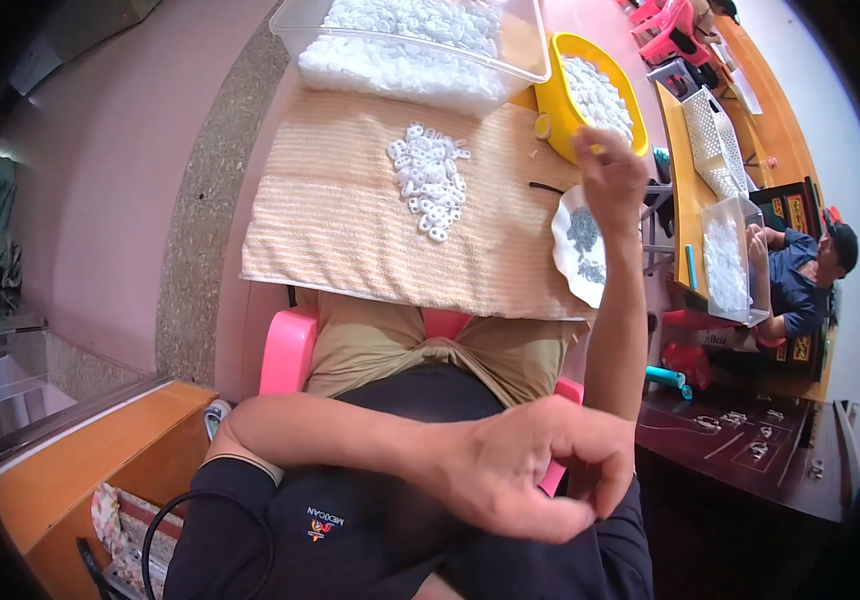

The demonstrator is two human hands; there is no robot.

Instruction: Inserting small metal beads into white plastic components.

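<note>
My left hand (540,465) is in front of my body, its arm crossing to the right. Its thumb and fingers curl together; whatever they hold, if anything, does not show. My right hand (610,178) is raised between the yellow tub (558,125) and the white scalloped plate (567,262). Its fingers are bent together too, and their contents cannot be made out. Small dark grey pieces (584,232) lie on the plate, partly behind my right forearm. White pieces fill the tub. A pile of small white plastic pieces with holes (430,180) rests on the striped towel (320,200).
A clear bin (540,60) heaped with white pieces stands at the far edge of the towel. A short black rod (547,187) lies by the plate. At right, another person (800,270) sits behind a clear box (725,265) of white pieces. A pink chair (290,350) is under me.
</note>
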